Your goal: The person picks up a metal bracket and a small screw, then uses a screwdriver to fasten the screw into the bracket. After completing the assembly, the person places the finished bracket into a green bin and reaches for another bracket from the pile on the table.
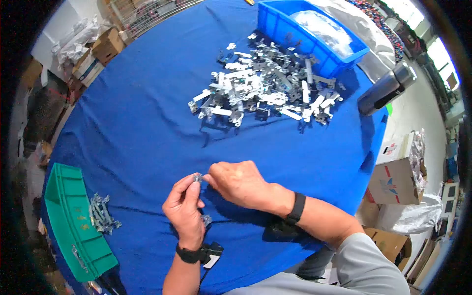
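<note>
My left hand (184, 209) and my right hand (238, 182) meet over the blue cloth (132, 132), both pinching one small metal part (197, 178) between their fingertips. A second small metal piece (206, 220) shows under the left palm; whether the hand holds it I cannot tell. Farther off lies a big heap of silvery metal brackets (265, 83). Each wrist wears a black band.
A blue bin (295, 22) with a plastic bag stands behind the heap. A green bin (73, 221) sits at the left edge, with several assembled parts (101, 214) beside it. A dark bottle (386, 88) lies at the right edge. Cardboard boxes stand on the floor around.
</note>
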Demonstrator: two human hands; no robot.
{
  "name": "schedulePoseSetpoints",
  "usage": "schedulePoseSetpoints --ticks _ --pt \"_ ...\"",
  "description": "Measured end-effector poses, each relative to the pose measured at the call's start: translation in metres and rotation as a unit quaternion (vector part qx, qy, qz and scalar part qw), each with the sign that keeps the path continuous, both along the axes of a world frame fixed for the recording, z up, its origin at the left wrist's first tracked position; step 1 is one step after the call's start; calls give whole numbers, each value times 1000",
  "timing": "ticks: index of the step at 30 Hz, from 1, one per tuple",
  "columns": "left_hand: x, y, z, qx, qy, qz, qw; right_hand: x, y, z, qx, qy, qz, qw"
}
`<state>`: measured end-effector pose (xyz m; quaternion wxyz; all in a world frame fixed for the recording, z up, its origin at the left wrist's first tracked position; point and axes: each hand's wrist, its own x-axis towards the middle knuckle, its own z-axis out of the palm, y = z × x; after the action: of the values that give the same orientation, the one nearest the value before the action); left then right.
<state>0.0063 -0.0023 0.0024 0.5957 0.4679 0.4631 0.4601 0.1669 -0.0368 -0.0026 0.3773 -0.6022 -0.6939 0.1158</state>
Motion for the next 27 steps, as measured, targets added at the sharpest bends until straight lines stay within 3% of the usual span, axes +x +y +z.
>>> schedulePoseSetpoints --ticks 27 --pt "-1 3 -7 20 -14 -3 1000 3 1 6 40 94 12 995"
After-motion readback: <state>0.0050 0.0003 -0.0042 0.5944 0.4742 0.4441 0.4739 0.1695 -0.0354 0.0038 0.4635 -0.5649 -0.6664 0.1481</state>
